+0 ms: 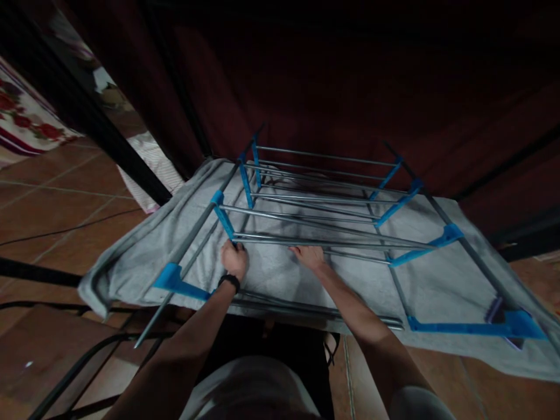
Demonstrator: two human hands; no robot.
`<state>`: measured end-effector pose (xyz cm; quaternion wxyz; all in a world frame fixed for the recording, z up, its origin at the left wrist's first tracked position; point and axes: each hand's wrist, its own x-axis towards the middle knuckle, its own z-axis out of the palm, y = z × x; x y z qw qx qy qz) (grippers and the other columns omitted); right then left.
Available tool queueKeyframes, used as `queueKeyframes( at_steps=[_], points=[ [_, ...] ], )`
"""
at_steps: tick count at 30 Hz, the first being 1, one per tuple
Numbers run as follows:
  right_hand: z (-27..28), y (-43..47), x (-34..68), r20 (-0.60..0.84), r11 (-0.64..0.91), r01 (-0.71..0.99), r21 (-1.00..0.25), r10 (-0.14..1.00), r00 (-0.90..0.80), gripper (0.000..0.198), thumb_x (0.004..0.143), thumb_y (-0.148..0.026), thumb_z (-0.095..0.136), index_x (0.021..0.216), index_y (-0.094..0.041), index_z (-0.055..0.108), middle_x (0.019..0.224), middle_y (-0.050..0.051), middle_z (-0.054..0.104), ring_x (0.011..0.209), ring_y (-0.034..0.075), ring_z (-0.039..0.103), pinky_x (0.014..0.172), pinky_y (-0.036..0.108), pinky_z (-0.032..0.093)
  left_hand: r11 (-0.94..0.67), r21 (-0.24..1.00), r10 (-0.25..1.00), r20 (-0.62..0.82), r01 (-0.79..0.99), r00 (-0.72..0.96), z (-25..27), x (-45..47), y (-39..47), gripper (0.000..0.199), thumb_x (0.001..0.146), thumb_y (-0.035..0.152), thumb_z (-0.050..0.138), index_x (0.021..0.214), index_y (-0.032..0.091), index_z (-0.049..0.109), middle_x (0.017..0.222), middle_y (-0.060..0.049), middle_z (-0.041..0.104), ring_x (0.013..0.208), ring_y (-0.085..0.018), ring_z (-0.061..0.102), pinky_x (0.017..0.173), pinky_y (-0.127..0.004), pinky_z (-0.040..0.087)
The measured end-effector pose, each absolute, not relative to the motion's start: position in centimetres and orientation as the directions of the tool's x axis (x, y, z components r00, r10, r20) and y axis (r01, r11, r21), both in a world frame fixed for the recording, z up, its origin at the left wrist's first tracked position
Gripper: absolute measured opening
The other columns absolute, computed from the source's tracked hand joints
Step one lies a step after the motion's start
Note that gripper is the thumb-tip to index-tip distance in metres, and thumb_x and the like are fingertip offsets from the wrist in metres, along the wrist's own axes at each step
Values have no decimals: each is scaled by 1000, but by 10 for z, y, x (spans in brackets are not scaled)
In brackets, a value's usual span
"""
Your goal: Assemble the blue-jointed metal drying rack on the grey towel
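Observation:
A rack frame of thin grey metal rods (301, 219) and blue plastic brackets (224, 221) lies on a grey blanket (363, 291). My left hand (235, 259), with a dark band on its wrist, is closed at the lower end of a left bracket, where a rod meets it. To its right, my right hand (310, 255) pinches a metal rod in the same row, and its fingertips are partly hidden. Nearer my body, several loose-looking rods (315, 312) run between a left front bracket (179, 282) and a right front bracket (476, 329).
Behind the rack hangs a dark red curtain (350, 87). A black post (118, 146) stands at the left, beside a striped cloth (153, 163) on the tiled floor (56, 204). Black metal tubing (83, 364) is at the lower left. A small purple-edged object (496, 309) lies by the right bracket.

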<state>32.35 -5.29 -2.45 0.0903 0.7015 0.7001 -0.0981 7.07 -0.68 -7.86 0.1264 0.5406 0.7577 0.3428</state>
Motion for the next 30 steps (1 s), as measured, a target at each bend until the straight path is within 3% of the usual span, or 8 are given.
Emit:
queueKeyframes(
  at_steps=[10,16,25,30],
  points=[
    [-39,-56,323,-215,73,997,-29,973,-78,49,105,-54,26,123,-29,65,119,10,74,107,22,70,84,31,48,123,742,917,168,659,-360,-87,67,-5,15,88,13,52,99,15,63,94,-11,68,89,-21,61,78,-30,44],
    [-48,-55,321,-189,122,992,-42,974,-128,52,104,-54,24,119,-25,65,117,12,74,106,23,71,83,31,47,78,786,922,177,613,-345,-89,68,-3,24,84,5,51,102,13,65,99,-14,70,91,-23,63,79,-32,45],
    [-49,-54,325,-161,135,990,-38,977,-139,52,104,-56,23,117,-27,65,114,10,75,103,23,71,80,32,47,197,706,906,134,681,-401,-83,73,-7,21,84,5,52,97,14,65,85,-11,65,87,-24,61,76,-33,42],
    [-49,-55,326,-179,142,989,-40,973,-147,51,104,-54,25,121,-25,64,115,12,74,104,22,70,83,32,47,180,721,900,154,669,-408,-71,75,-7,17,85,6,51,90,16,63,77,-7,60,76,-20,56,69,-30,36]
  ],
)
